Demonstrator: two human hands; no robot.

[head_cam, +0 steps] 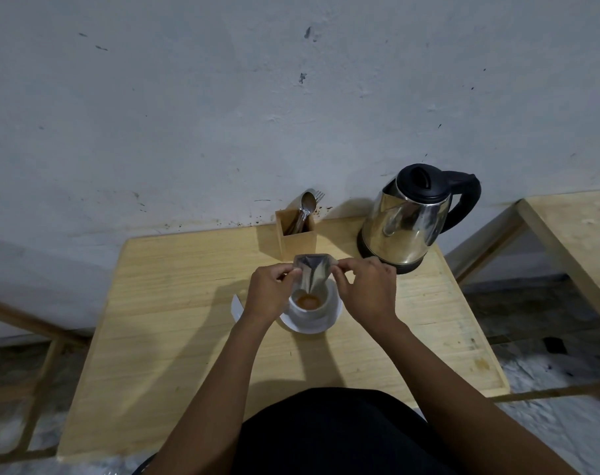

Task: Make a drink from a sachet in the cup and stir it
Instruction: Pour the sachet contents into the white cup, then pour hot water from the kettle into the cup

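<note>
A white cup (310,310) stands on a white saucer (321,325) in the middle of the wooden table (175,303). Brown powder lies in the bottom of the cup. A silvery sachet (313,272) hangs upside down right over the cup, its open end pointing into it. My left hand (273,291) pinches the sachet's upper left corner and my right hand (365,289) pinches its upper right corner. A spoon (307,205) stands among cutlery in a wooden holder (297,240) just behind the sachet.
A steel electric kettle (408,221) with a black lid and handle stands at the table's back right. A white scrap (237,308) lies left of the saucer, partly behind my left wrist. A second wooden table (579,241) is at the right. A wall runs behind.
</note>
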